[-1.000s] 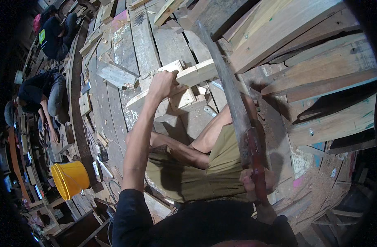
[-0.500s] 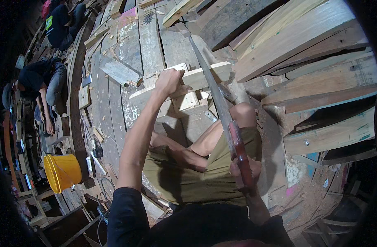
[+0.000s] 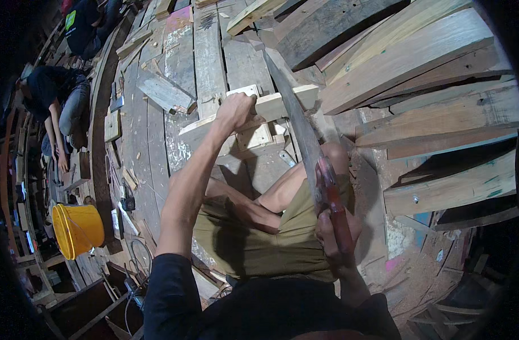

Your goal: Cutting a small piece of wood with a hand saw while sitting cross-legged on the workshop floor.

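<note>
My right hand (image 3: 336,231) is wrapped round the reddish handle of a hand saw (image 3: 296,116). Its long grey blade slants forward and lies across a pale narrow board (image 3: 275,106), close to the board's right end. My left hand (image 3: 235,111) is closed over the middle of that board. Beneath and behind the board are pale wooden blocks, one nearer block (image 3: 255,137) and one farther block (image 3: 245,91). Whether the blade's teeth are in the wood cannot be made out. My crossed legs are just below the board.
Curved timbers (image 3: 407,62) are stacked along the right. Offcuts, including a grey plank piece (image 3: 164,94), litter the plank floor (image 3: 183,62). A yellow bucket (image 3: 78,231) stands at left beside cables (image 3: 137,260). Two other people sit at far left, one nearer person (image 3: 52,93) bending over wood.
The saw's handle has tipped slightly and my right hand has shifted a little with it. My left hand stays on the board. The whole view has turned slightly.
</note>
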A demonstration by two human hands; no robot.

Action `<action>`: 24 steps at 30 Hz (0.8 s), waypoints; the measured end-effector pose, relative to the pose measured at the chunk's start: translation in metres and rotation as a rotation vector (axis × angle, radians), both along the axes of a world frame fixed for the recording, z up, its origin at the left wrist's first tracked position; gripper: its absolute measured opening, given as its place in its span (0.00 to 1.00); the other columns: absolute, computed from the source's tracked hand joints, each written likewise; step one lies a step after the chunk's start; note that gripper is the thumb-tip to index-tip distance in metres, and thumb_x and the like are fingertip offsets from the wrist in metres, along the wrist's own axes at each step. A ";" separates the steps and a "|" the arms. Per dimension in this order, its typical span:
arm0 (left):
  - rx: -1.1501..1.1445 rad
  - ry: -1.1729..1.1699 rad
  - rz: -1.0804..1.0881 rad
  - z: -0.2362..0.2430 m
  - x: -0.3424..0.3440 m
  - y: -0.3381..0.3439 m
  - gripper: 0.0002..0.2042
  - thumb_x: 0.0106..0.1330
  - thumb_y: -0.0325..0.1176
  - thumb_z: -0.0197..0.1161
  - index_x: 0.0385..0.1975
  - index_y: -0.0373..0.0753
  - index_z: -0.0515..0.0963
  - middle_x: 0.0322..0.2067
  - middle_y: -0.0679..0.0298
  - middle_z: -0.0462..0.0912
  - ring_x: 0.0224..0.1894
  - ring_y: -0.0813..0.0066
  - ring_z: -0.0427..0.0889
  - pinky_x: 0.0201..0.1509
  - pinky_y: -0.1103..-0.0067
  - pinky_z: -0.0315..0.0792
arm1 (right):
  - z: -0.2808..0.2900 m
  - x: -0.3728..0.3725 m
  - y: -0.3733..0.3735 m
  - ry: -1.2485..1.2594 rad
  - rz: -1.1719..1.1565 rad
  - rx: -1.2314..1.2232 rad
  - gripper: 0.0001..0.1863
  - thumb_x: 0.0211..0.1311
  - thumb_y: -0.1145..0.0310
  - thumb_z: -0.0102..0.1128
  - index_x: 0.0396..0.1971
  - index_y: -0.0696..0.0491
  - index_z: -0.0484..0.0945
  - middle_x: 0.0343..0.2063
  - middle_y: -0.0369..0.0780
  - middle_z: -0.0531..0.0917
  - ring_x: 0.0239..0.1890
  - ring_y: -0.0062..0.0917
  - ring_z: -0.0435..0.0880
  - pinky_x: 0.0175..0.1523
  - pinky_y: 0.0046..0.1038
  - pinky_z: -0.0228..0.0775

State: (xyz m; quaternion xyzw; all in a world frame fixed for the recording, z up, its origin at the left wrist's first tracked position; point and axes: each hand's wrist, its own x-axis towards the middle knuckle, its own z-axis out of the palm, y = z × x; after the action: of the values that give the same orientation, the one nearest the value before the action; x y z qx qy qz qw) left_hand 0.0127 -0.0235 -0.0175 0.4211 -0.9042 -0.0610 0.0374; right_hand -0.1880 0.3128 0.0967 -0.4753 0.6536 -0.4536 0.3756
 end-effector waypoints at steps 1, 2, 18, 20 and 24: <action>-0.026 0.025 0.002 0.007 -0.001 0.006 0.13 0.60 0.36 0.62 0.37 0.32 0.80 0.29 0.45 0.83 0.37 0.48 0.84 0.42 0.60 0.78 | 0.008 0.000 -0.007 0.029 0.017 -0.041 0.09 0.62 0.73 0.57 0.39 0.63 0.78 0.19 0.45 0.75 0.18 0.36 0.76 0.27 0.32 0.68; -0.023 0.037 0.000 0.012 -0.005 0.009 0.13 0.60 0.36 0.62 0.37 0.32 0.80 0.29 0.45 0.83 0.37 0.48 0.84 0.42 0.60 0.78 | 0.019 -0.001 -0.016 0.040 0.015 -0.038 0.09 0.62 0.73 0.57 0.39 0.63 0.78 0.19 0.45 0.75 0.18 0.36 0.76 0.27 0.32 0.68; -0.050 -0.045 0.029 0.007 -0.016 0.053 0.12 0.54 0.21 0.58 0.40 0.28 0.72 0.25 0.46 0.82 0.31 0.49 0.85 0.33 0.64 0.80 | 0.119 -0.034 -0.042 -0.407 -0.034 0.212 0.09 0.66 0.67 0.63 0.31 0.55 0.74 0.17 0.31 0.73 0.16 0.13 0.71 0.21 0.19 0.62; -0.164 -0.043 0.026 0.001 -0.018 0.064 0.09 0.55 0.23 0.59 0.36 0.30 0.74 0.25 0.49 0.84 0.26 0.56 0.87 0.29 0.69 0.81 | 0.125 -0.033 -0.042 -0.313 0.044 0.163 0.09 0.66 0.67 0.62 0.31 0.56 0.75 0.16 0.31 0.73 0.16 0.13 0.72 0.21 0.20 0.62; -0.263 -0.085 0.014 -0.008 -0.025 0.068 0.08 0.56 0.24 0.61 0.36 0.32 0.74 0.26 0.53 0.84 0.28 0.62 0.87 0.28 0.73 0.82 | 0.097 -0.035 -0.019 -0.074 0.148 0.071 0.13 0.65 0.65 0.62 0.26 0.57 0.72 0.13 0.31 0.72 0.12 0.13 0.69 0.18 0.19 0.59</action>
State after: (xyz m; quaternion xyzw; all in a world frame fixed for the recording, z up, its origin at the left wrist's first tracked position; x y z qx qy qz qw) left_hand -0.0120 0.0448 -0.0250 0.4212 -0.9021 0.0763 0.0545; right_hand -0.2231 0.2939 0.1935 -0.4917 0.6180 -0.4183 0.4487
